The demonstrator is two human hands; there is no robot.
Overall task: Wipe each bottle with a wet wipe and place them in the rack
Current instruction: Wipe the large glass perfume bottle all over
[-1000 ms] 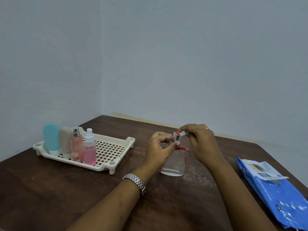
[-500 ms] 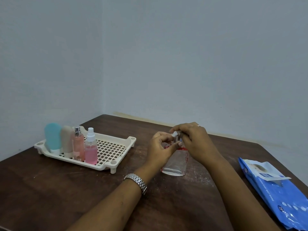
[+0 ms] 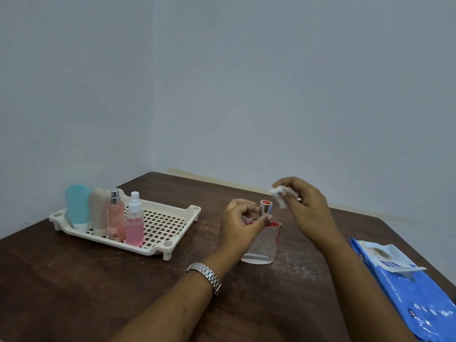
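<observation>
Head view: left hand [image 3: 240,227] grips the clear bottle [image 3: 263,245], right hand [image 3: 308,209] pinches a crumpled wipe [image 3: 277,192] just beside.

A dark brown wooden table [image 3: 74,280] lies under my left hand [image 3: 240,227] and my right hand [image 3: 308,208]. Beyond them, off to the left, two plain blue-grey walls [image 3: 271,82] meet in a corner (soft, even light).
</observation>
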